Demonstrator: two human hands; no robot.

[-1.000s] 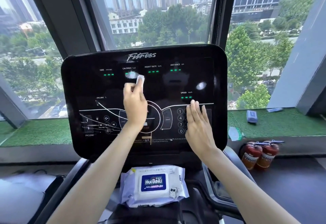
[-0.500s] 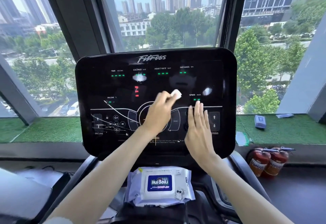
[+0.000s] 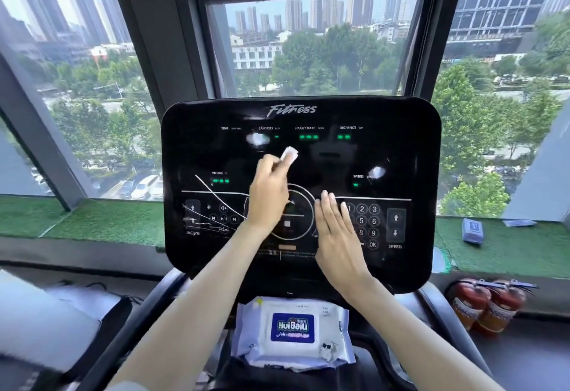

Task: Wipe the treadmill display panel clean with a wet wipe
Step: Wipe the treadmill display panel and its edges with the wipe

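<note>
The black glossy treadmill display panel (image 3: pixel 410 150) stands in front of me, with green readouts, a number pad and white scribble marks at its lower left. My left hand (image 3: pixel 269 194) presses a small folded white wet wipe (image 3: pixel 289 154) against the middle of the panel, just below the calories readout. My right hand (image 3: pixel 338 236) lies flat, fingers together, on the lower middle of the panel beside the number pad, holding nothing.
A pack of wet wipes (image 3: pixel 293 332) rests on the console tray below the panel. Two red fire extinguishers (image 3: pixel 487 306) stand at the lower right. A small blue pack (image 3: pixel 472 230) lies on the green turf sill (image 3: pixel 92 224). Large windows are behind.
My left hand with the wipe has moved left and upward across the panel from beside the right hand. My right hand has slid left off the number pad. The view has shifted.
</note>
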